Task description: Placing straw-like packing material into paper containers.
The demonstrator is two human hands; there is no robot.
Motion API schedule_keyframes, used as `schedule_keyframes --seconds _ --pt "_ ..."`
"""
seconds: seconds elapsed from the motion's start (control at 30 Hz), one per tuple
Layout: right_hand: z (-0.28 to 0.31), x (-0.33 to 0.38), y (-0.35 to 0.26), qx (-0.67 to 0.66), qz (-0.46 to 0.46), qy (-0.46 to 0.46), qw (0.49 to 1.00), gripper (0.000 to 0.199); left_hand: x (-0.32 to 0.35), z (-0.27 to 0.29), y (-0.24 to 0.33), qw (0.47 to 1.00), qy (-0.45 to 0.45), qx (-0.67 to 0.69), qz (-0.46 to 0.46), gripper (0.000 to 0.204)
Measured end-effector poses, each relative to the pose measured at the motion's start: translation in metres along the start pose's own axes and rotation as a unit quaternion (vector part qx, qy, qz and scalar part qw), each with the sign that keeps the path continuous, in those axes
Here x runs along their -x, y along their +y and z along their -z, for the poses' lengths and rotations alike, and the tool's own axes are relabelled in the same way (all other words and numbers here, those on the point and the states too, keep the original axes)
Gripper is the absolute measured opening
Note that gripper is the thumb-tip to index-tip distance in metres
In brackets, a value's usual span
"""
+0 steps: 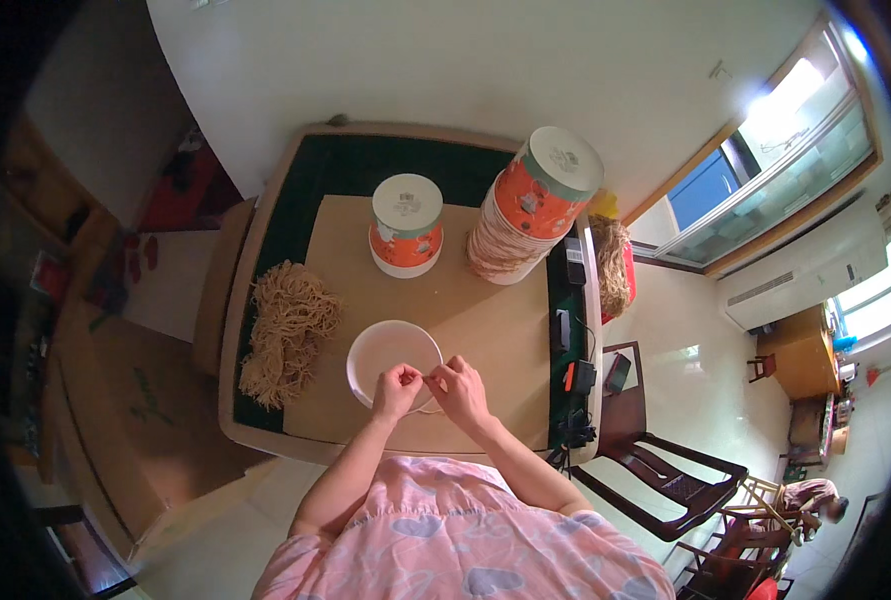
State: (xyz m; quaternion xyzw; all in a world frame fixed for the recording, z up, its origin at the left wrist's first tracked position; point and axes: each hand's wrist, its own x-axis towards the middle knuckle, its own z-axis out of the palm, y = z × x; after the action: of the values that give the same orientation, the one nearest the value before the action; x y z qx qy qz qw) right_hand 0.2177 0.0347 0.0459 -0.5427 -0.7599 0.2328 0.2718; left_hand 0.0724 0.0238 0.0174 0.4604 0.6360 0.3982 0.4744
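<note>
My left hand [396, 389] and my right hand [459, 390] meet at the near rim of a white paper bowl [385, 350] lying on the brown board. Both hands pinch a thin tan cord [427, 378] stretched between their fingertips, and a loop of it hangs just below them. A heap of the same tan cords [287, 330] lies to the left of the bowl.
A short stack of orange-and-white paper bowls [406, 227] and a taller tilted stack [533, 205] stand at the back of the brown board [485, 320]. Small dark devices [571, 330] line the table's right edge. Dark wooden chairs [665, 480] stand at the lower right.
</note>
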Motion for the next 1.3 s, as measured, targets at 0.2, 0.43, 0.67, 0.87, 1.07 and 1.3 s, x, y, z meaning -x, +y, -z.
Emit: schedule_keyframes --seconds 0.2,0.43,0.67,0.87,1.07,1.3 --pt "-0.005 0.002 0.002 -0.062 -0.013 0.014 0.998 0.009 -0.001 -0.001 -0.006 1.000 -0.010 0.006 0.009 0.004" --pt "0.001 0.001 0.003 -0.062 -0.012 0.026 0.998 0.008 -0.001 0.000 -0.007 0.996 -0.008 0.083 0.026 0.007" --pt "0.002 0.000 0.000 -0.052 0.013 0.013 0.998 0.006 0.001 0.001 0.000 0.998 -0.041 -0.007 -0.044 0.011" --pt "0.005 0.000 -0.001 -0.047 0.040 0.023 0.998 0.005 0.006 0.005 0.018 0.997 -0.016 -0.051 -0.059 0.009" --pt "0.006 -0.003 -0.004 -0.044 0.030 0.011 0.999 0.006 0.006 0.012 0.021 0.997 -0.020 -0.038 -0.070 0.011" --pt "0.004 -0.003 -0.003 -0.094 -0.002 0.023 0.995 0.008 0.003 0.015 0.013 0.996 -0.030 0.078 -0.029 0.011"
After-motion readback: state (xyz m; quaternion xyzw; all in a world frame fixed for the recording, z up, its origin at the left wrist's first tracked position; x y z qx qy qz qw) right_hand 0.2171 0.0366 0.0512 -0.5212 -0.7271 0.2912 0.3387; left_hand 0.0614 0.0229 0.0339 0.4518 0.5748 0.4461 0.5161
